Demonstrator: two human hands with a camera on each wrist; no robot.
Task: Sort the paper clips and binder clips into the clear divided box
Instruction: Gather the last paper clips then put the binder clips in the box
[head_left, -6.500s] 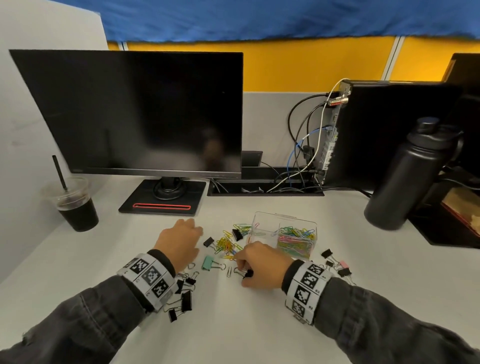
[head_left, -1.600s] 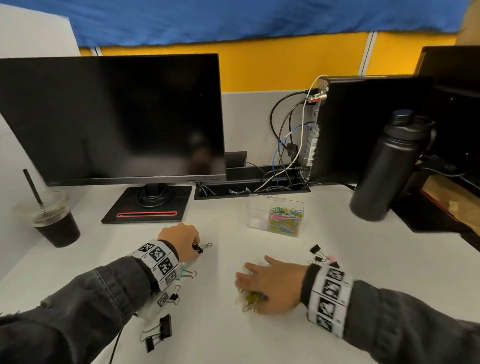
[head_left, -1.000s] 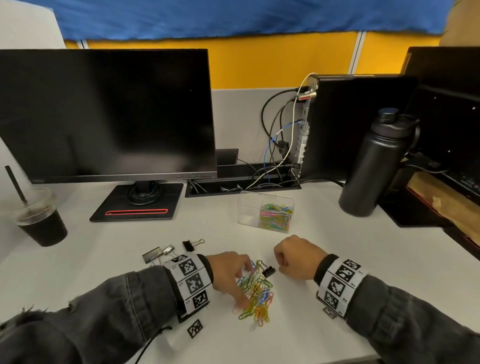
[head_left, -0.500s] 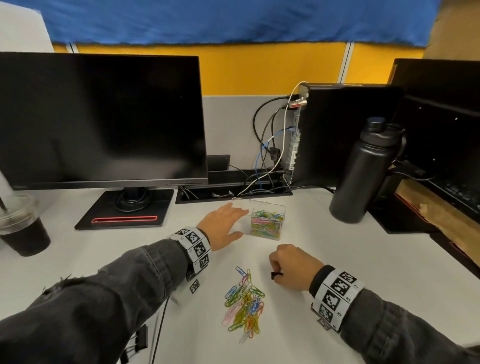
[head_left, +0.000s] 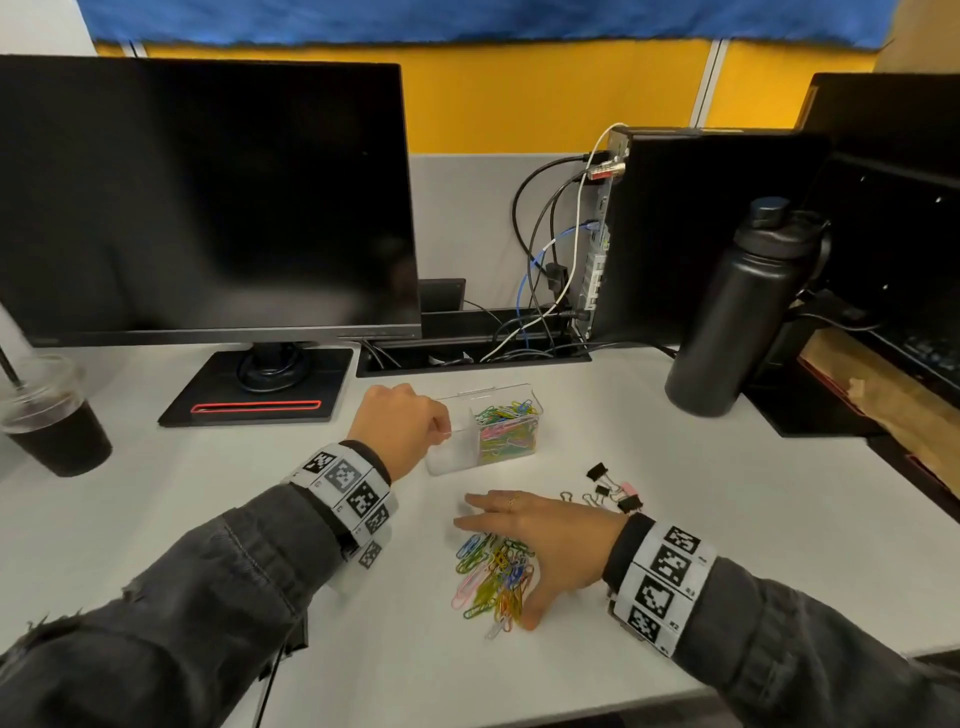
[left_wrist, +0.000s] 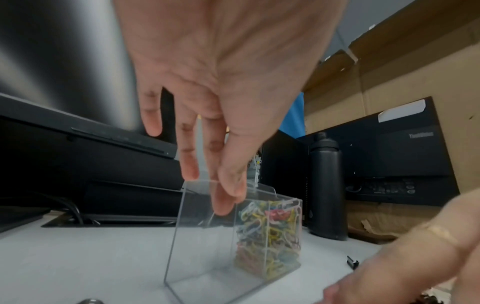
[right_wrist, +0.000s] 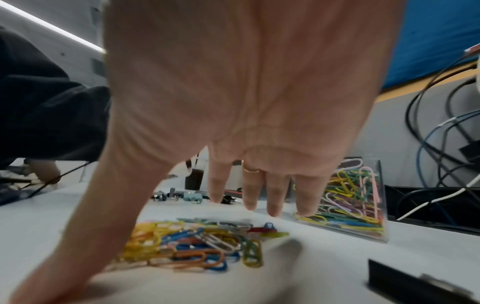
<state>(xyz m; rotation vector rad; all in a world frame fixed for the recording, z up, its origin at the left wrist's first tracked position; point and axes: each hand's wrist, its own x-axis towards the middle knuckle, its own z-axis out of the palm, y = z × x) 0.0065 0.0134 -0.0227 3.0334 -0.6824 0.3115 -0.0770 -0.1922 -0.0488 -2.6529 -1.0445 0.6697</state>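
Nearest the viewer, two dark grey denim sleeves reach in from the lower corners of the head view, each wrist wrapped in a white band printed with black square markers. On the smooth white worktop (head_left: 675, 457), right of centre, the right hand (head_left: 545, 540) lies spread flat, palm down with straight fingers, over a loose heap of glossy wire paper clips (head_left: 493, 577) in yellow, blue, green, orange and pink; its thumb stretches toward the viewer and a thin ring shows on one finger. Just right of that hand sits a small cluster of black binder clips with folded wire handles (head_left: 613, 491), one of them pale pink. Slightly farther, at the centre, stands the clear hard plastic divided box (head_left: 519, 452), tilted in the left wrist view. Its right compartment is packed with coloured clips; its left one looks bare. The left hand (head_left: 400, 428) pinches the box's thin left rim between thumb and fingertips. Farther back stand a matte black metal bottle (head_left: 727, 322) at the right, a black monitor (head_left: 208, 197) at the left, and an iced dark drink in a clear plastic cup (head_left: 52, 421) at the far left edge.
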